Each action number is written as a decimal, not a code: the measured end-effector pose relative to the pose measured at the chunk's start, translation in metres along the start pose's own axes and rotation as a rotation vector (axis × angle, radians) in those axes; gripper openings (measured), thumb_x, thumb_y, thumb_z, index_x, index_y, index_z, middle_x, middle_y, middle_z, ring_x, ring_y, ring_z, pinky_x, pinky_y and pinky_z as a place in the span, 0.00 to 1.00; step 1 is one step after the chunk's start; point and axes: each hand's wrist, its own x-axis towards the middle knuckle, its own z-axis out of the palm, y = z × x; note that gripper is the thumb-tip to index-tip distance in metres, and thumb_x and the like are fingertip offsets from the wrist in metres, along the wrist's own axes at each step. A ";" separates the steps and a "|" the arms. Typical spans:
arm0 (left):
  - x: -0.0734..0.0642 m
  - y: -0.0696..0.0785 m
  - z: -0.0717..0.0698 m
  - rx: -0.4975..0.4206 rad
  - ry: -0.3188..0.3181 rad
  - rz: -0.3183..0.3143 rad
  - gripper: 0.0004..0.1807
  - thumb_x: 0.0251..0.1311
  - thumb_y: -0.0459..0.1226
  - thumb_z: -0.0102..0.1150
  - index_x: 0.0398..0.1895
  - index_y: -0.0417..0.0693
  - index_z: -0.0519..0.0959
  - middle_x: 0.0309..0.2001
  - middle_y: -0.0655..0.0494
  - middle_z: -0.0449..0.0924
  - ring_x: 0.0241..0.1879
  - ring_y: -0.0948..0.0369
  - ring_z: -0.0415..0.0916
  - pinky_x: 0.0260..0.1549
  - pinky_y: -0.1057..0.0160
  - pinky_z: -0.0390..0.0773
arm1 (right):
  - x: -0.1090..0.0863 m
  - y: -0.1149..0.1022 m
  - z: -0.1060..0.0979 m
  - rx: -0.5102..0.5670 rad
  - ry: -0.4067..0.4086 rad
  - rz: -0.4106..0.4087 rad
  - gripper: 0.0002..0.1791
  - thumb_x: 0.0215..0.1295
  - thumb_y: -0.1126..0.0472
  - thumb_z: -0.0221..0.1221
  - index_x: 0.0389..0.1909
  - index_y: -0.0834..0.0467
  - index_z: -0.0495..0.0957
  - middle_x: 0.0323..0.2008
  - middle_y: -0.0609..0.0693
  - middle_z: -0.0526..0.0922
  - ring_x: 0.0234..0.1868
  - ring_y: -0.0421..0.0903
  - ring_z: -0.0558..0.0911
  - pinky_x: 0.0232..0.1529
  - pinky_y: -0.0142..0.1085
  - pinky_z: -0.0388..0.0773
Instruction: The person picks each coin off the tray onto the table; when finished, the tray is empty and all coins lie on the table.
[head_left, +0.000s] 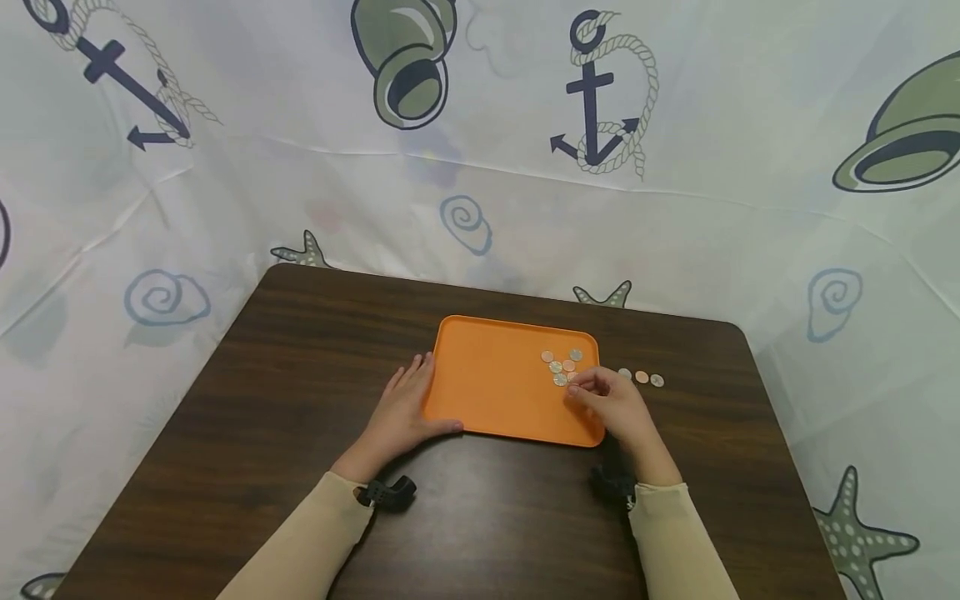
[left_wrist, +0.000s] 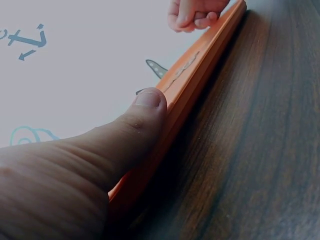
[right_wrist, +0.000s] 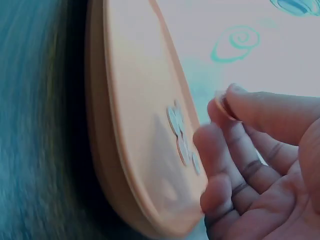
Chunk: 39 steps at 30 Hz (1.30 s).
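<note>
An orange tray (head_left: pixel 487 379) lies on the dark wooden table. My left hand (head_left: pixel 405 410) rests at its left end, fingers spread along the side and thumb (left_wrist: pixel 145 107) against the front rim. Over the tray's right part, my right hand (head_left: pixel 617 410) pinches a coin (right_wrist: pixel 226 107) between thumb and fingertips, its edge showing in the right wrist view. Several silver and copper-coloured coins (head_left: pixel 556 367) lie in the tray just beyond those fingers, and the hand partly hides this group. Beside the tray's right edge, 3 more coins (head_left: pixel 641 377) sit in a row on the table.
The brown table (head_left: pixel 337 333) has rounded far corners. Behind it hangs a white cloth (head_left: pixel 360 192) printed with anchors, shells and starfish. Black wrist devices, the left one (head_left: pixel 393 495) with a cable, sit by both sleeves.
</note>
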 end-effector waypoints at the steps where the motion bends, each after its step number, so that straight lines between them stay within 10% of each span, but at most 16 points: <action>1: 0.000 0.000 0.000 0.001 0.001 0.000 0.75 0.53 0.71 0.76 0.90 0.41 0.46 0.90 0.45 0.46 0.91 0.49 0.40 0.88 0.40 0.39 | -0.001 0.002 -0.003 0.025 0.004 0.001 0.14 0.76 0.54 0.70 0.52 0.61 0.86 0.45 0.58 0.89 0.41 0.52 0.84 0.40 0.35 0.84; 7: 0.000 -0.001 0.000 -0.009 0.006 0.003 0.76 0.52 0.73 0.75 0.90 0.42 0.46 0.90 0.46 0.47 0.91 0.49 0.41 0.88 0.39 0.39 | -0.005 0.013 -0.033 0.074 0.095 0.034 0.21 0.77 0.50 0.69 0.57 0.63 0.84 0.44 0.57 0.88 0.41 0.49 0.83 0.41 0.33 0.84; 14: 0.000 -0.003 0.004 0.007 0.018 0.007 0.75 0.52 0.73 0.75 0.90 0.42 0.46 0.90 0.45 0.47 0.90 0.48 0.42 0.88 0.39 0.40 | -0.004 0.040 -0.084 -0.054 0.456 0.051 0.15 0.72 0.54 0.73 0.49 0.61 0.87 0.32 0.39 0.86 0.29 0.40 0.80 0.29 0.30 0.79; 17: 0.000 -0.002 0.003 -0.004 0.019 0.006 0.75 0.53 0.72 0.75 0.90 0.42 0.46 0.90 0.45 0.47 0.91 0.48 0.41 0.88 0.39 0.40 | -0.001 0.058 -0.107 0.107 0.516 0.126 0.15 0.70 0.56 0.75 0.49 0.61 0.87 0.30 0.38 0.86 0.25 0.39 0.80 0.25 0.29 0.78; 22: -0.001 0.000 0.002 -0.006 0.007 0.003 0.75 0.53 0.73 0.74 0.90 0.42 0.45 0.90 0.45 0.46 0.91 0.49 0.41 0.88 0.39 0.40 | 0.002 0.080 -0.137 0.426 0.441 0.193 0.13 0.72 0.59 0.73 0.50 0.59 0.84 0.35 0.40 0.86 0.24 0.36 0.78 0.20 0.27 0.75; 27: -0.001 0.000 -0.001 -0.001 0.005 0.000 0.76 0.52 0.73 0.75 0.90 0.42 0.46 0.90 0.45 0.46 0.90 0.48 0.41 0.88 0.39 0.40 | 0.002 0.086 -0.152 0.516 0.272 0.193 0.07 0.77 0.60 0.68 0.50 0.57 0.87 0.40 0.40 0.87 0.26 0.35 0.78 0.21 0.26 0.74; 39: 0.002 -0.002 0.001 -0.008 0.003 -0.005 0.77 0.50 0.74 0.75 0.90 0.42 0.46 0.90 0.46 0.48 0.90 0.48 0.42 0.88 0.38 0.39 | 0.004 0.081 -0.148 0.308 0.280 0.219 0.10 0.74 0.58 0.71 0.50 0.58 0.86 0.34 0.38 0.89 0.22 0.35 0.78 0.19 0.26 0.74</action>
